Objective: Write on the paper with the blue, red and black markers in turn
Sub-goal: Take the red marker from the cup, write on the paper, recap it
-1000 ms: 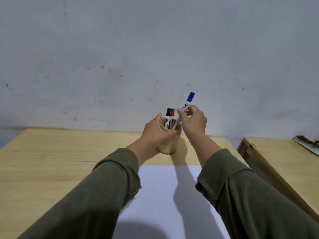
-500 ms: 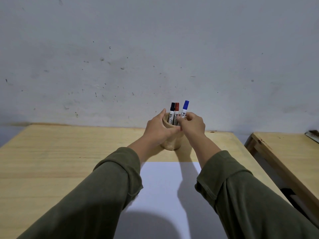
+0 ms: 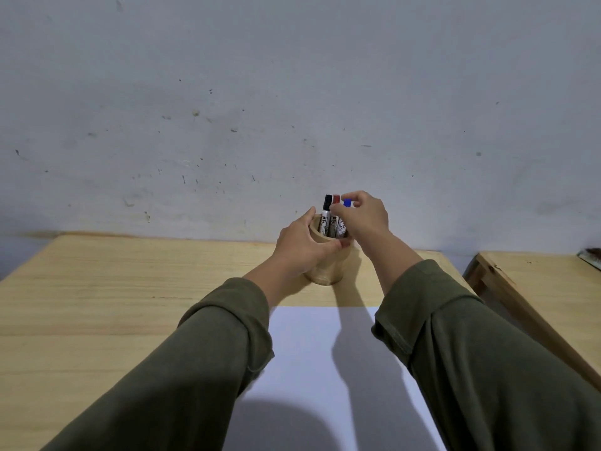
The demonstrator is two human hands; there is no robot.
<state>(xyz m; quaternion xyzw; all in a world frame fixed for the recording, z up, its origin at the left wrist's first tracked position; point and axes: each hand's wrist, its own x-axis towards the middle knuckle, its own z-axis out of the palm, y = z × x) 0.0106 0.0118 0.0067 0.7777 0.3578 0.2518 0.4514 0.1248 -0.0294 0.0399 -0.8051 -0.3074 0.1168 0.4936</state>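
Note:
A round wooden cup [image 3: 325,275] stands at the far edge of the wooden table [image 3: 130,288], close to the wall. Three markers stand upright in it: black [image 3: 327,208], red [image 3: 336,199] and blue [image 3: 347,202]. My left hand [image 3: 302,245] wraps around the cup's left side. Above the cup, my right hand [image 3: 369,216] has thumb and forefinger pinched around the blue marker's cap, the thumb crossing in front of the red marker. A white sheet of paper [image 3: 309,353] lies in front of the cup, between my forearms, with nothing written on the visible part.
A grey, speckled wall rises directly behind the cup. A second wooden table [image 3: 536,288] stands to the right across a narrow gap, with a dark object [image 3: 590,255] at its far edge. My arms' shadows fall across the paper.
The blue marker, held tilted above the cup a second ago, has gone down into it and stands beside the red one. My right hand slid up to its cap. My left hand stayed on the cup.

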